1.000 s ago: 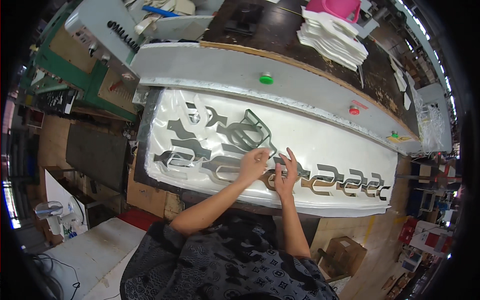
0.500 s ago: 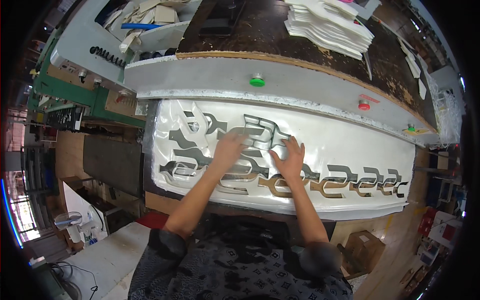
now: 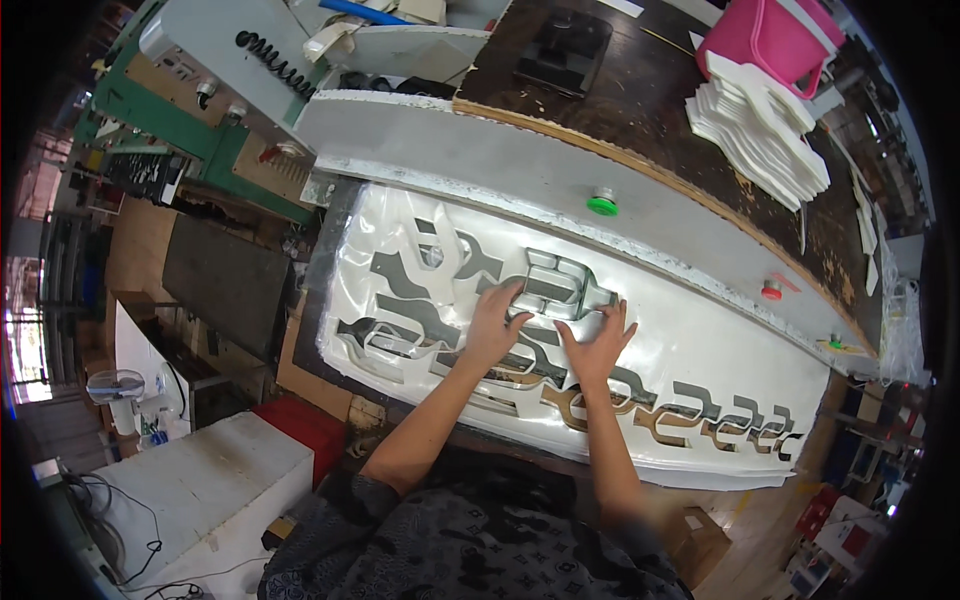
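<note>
Pressing flat with spread fingers, the left hand (image 3: 495,325) lay open on the white sheet (image 3: 690,350) at the picture's middle, touching the grey cutout (image 3: 562,290) at its 2 o'clock, while the right hand (image 3: 597,350), also open and gripping nothing, rested just beside it at 4 o'clock, fingertips against the same cutout. That sheet, full of cut shapes, stretched from 9 to 4 o'clock across the tabletop (image 3: 480,150), with a green knob (image 3: 601,205) at 12 o'clock of the hands, a red knob (image 3: 771,292) at 2 o'clock, and white stacked pieces (image 3: 760,130) beside a pink basket (image 3: 765,40) well apart at 1 o'clock.
</note>
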Demonstrator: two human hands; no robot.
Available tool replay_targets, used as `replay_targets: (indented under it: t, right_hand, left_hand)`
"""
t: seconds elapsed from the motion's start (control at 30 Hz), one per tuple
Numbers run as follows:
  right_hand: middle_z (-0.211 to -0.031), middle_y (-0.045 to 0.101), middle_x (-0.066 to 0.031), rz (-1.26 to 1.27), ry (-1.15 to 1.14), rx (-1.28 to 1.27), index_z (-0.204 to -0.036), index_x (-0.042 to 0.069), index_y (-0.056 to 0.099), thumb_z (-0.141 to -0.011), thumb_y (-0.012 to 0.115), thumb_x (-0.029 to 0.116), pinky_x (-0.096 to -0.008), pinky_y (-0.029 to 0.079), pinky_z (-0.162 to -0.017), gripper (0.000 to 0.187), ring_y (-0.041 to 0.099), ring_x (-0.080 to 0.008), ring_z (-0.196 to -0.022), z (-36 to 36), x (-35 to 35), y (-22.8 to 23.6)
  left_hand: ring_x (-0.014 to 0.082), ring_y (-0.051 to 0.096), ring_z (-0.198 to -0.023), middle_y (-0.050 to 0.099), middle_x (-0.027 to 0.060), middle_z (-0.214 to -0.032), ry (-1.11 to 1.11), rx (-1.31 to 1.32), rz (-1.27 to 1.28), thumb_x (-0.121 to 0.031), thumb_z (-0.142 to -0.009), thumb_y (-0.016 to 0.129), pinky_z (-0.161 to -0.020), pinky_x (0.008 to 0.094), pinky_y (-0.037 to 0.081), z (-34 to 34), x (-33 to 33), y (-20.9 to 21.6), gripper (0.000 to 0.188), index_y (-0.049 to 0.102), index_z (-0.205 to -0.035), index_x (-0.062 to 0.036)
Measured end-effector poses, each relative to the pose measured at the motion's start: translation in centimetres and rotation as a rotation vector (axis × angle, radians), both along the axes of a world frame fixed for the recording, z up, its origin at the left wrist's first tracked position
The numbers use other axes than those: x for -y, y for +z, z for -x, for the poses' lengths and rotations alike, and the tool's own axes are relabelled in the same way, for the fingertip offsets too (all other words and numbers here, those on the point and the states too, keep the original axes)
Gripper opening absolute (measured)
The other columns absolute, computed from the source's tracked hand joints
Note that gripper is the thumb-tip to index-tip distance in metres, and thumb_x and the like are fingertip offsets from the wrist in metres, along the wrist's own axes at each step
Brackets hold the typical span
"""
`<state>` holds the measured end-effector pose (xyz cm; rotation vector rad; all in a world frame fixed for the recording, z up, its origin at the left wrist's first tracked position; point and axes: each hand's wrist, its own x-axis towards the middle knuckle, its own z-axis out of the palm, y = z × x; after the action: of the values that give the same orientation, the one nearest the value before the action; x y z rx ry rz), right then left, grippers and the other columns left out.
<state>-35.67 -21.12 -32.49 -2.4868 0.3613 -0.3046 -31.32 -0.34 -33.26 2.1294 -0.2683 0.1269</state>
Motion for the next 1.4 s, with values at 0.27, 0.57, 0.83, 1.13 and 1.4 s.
replay_targets:
  t: [0.27, 0.57, 0.83, 1.13, 1.4]
  right_hand:
    - [-0.143, 0.055, -0.0287, -0.012, 0.018, 0.008, -0.125, 0.005, 0.053, -0.07, 0.095, 0.038, -0.0665, 0.007, -0.124, 0.076, 0.037, -0.0441, -0.15, -0.3, -0.2, 0.3]
    - [-0.141, 0.057, -0.0275, 0.007, 0.028, 0.023, -0.124, 0.006, 0.053, -0.07, 0.094, 0.036, -0.0657, 0.008, -0.124, 0.074, 0.039, -0.0446, -0.149, -0.5, 0.0, 0.1]
    - [-0.147, 0.052, -0.0295, 0.004, 0.018, -0.005, -0.124, 0.007, 0.051, -0.069, 0.094, 0.037, -0.0652, 0.007, -0.125, 0.076, 0.036, -0.0443, -0.15, -0.5, 0.1, -0.1]
    - [-0.148, 0.051, -0.0269, 0.015, 0.022, 0.04, -0.128, 0.008, 0.052, -0.07, 0.095, 0.038, -0.0649, 0.008, -0.125, 0.079, 0.036, -0.0409, -0.152, -0.3, 0.1, 0.0]
    - [-0.155, 0.039, -0.028, -0.141, 0.058, 0.183, -0.138, 0.003, 0.047, -0.072, 0.095, 0.029, -0.0583, 0.026, -0.122, 0.085, 0.04, -0.0444, -0.144, -0.2, 0.6, 2.9]
  left_hand:
    - [0.0355, 0.06, -0.119, 0.07, 0.0158, -0.125, 0.08, 0.013, 0.09, -0.014, -0.079, 0.087, -0.106, 0.0449, 0.044, 0.1, -0.2, 0.4, 0.07, 0.057, -0.142, -0.0043]
    - [0.0352, 0.059, -0.117, 0.069, 0.0133, -0.123, 0.025, 0.058, -0.039, -0.019, -0.086, 0.081, -0.106, 0.0493, 0.037, 0.1, -0.3, -0.2, 0.052, 0.064, -0.133, -0.0069]
    - [0.0325, 0.057, -0.114, 0.071, 0.0111, -0.119, 0.017, 0.036, -0.094, -0.018, -0.083, 0.081, -0.106, 0.0466, 0.036, -0.3, 0.0, 0.3, 0.062, 0.059, -0.139, -0.0055]
    - [0.0334, 0.057, -0.115, 0.07, 0.0121, -0.123, -0.007, 0.01, -0.107, -0.016, -0.082, 0.082, -0.107, 0.0464, 0.036, -0.3, -0.5, 0.7, 0.063, 0.059, -0.139, -0.0046]
    - [0.035, 0.064, -0.106, 0.068, 0.0149, -0.114, -0.044, 0.069, 0.004, -0.012, -0.083, 0.083, -0.097, 0.0433, 0.049, 4.7, -2.8, 7.5, 0.043, 0.068, -0.123, -0.0033]
